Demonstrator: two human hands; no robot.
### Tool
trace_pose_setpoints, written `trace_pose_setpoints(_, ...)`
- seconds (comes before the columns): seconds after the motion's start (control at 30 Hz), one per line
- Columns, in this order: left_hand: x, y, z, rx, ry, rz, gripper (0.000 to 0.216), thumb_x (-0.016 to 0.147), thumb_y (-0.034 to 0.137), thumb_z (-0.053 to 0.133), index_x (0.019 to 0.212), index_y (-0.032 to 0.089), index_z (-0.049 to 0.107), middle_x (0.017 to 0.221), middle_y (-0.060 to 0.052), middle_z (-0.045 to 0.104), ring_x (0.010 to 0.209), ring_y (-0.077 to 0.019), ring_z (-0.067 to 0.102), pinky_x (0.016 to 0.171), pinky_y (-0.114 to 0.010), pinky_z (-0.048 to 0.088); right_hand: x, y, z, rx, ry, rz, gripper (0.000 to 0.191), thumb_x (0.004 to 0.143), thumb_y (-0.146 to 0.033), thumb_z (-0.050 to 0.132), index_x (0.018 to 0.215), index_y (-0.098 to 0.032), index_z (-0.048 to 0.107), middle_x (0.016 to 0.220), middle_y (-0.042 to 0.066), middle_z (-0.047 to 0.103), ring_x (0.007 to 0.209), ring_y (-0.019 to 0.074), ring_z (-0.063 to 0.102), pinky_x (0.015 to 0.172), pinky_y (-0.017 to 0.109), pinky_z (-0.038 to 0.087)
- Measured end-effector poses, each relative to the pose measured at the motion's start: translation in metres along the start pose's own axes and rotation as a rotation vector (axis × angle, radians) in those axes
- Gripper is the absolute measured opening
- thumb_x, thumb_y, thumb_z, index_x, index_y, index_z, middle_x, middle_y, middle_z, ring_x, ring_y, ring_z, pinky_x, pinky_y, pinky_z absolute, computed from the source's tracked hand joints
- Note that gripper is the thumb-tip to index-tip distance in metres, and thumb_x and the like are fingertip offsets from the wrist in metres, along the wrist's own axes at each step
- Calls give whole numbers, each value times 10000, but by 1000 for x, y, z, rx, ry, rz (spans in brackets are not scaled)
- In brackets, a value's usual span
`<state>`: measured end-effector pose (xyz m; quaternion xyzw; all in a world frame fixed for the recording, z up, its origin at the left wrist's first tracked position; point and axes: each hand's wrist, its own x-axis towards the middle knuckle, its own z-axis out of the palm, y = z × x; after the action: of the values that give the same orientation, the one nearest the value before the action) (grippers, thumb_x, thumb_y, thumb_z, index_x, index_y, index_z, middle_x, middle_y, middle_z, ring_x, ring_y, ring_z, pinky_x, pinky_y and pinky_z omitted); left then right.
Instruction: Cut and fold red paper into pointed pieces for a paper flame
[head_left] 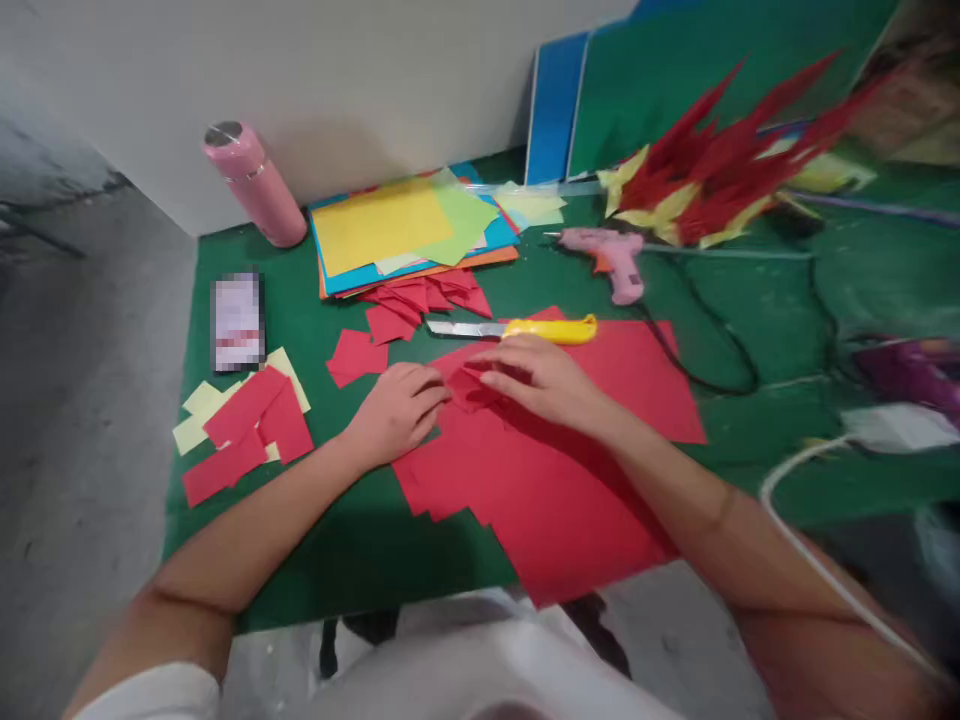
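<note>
A small folded piece of red paper (466,388) is between my two hands, above larger red sheets (592,490). My left hand (405,408) has its fingers curled together at the paper's left edge; the fingertips are partly hidden. From the right, the thumb and fingers of my right hand (546,378) pinch the same piece. Just beyond my right hand lies a box cutter (551,330) with a yellow handle, its blade pointing left. Cut and folded red pieces (431,295) lie behind my hands, with another red piece (357,357) beyond my left hand.
Red and pale yellow scraps (247,425) lie at left, near a blurred-out phone-like object (238,322). Farther back are a pink bottle (259,187), stacked coloured paper (382,225), a pink glue gun (611,255) with a dark cord, and a flame-like red paper piece (697,170).
</note>
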<state>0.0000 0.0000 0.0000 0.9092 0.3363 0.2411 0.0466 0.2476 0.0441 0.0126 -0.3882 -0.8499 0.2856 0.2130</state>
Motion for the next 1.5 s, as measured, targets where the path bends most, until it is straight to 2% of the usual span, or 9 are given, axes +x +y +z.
trace_pose_setpoints(0.1,1,1,0,5,-24,-3,234,976,174,472,1072,117,678,1098,-118,700,991,-228,616,910,-402,506,1,1,5,41,-14,38,288,943,-354,533,1052,-198,749,936,77,761,869,222,648,774,345,468)
trace_pose_setpoints(0.3,0,2,1,27,-63,-17,285,992,197,444,1163,115,656,1190,-126,675,1043,-238,603,946,-414,482,-2,-2,5,124,-25,124,217,873,-340,607,968,-199,741,745,31,717,643,154,588,603,279,429)
trace_pose_setpoints(0.47,0,3,0,67,-115,-18,331,1017,234,399,1207,133,651,1154,-125,679,1034,-231,599,931,-401,460,-1,-4,7,34,28,78,171,870,-340,624,855,-193,711,757,42,705,689,166,595,621,282,420)
trace_pose_setpoints(0.6,1,2,-2,89,-136,1,325,1019,230,406,1207,166,663,1155,-97,687,1031,-225,581,927,-386,431,2,-4,13,14,73,68,154,892,-307,609,876,-193,712,795,50,711,743,179,614,672,294,434)
trace_pose_setpoints(0.77,2,4,-3,108,-185,4,334,1029,255,405,1236,181,657,1195,-79,685,1069,-224,551,974,-390,388,5,-2,18,10,99,74,93,872,-254,630,858,-201,705,738,26,669,680,160,575,634,284,413)
trace_pose_setpoints(0.93,3,8,-3,62,-204,-61,349,1030,280,398,1244,188,658,1232,-78,674,1085,-233,530,964,-398,376,4,1,20,40,130,6,83,860,-203,620,799,-206,676,754,22,659,689,153,573,630,274,421)
trace_pose_setpoints(1.1,1,9,-4,-8,-206,-144,343,1023,269,403,1241,213,663,1252,-73,658,1076,-230,525,948,-403,366,2,7,21,8,126,-94,120,906,-231,601,808,-211,667,777,31,675,745,167,601,659,280,449)
trace_pose_setpoints(1.3,1,10,-4,-15,-206,-153,336,1022,275,413,1239,216,663,1243,-71,657,1086,-231,516,941,-401,350,0,15,22,-57,100,-223,198,965,-283,559,840,-201,689,809,50,671,762,162,618,655,268,466)
trace_pose_setpoints(1.5,1,12,-2,32,-216,-164,378,1030,364,405,1295,221,633,1252,-75,652,1073,-242,506,947,-407,338,1,13,20,-62,94,-228,188,964,-282,564,869,-198,703,828,51,693,771,164,627,682,274,481)
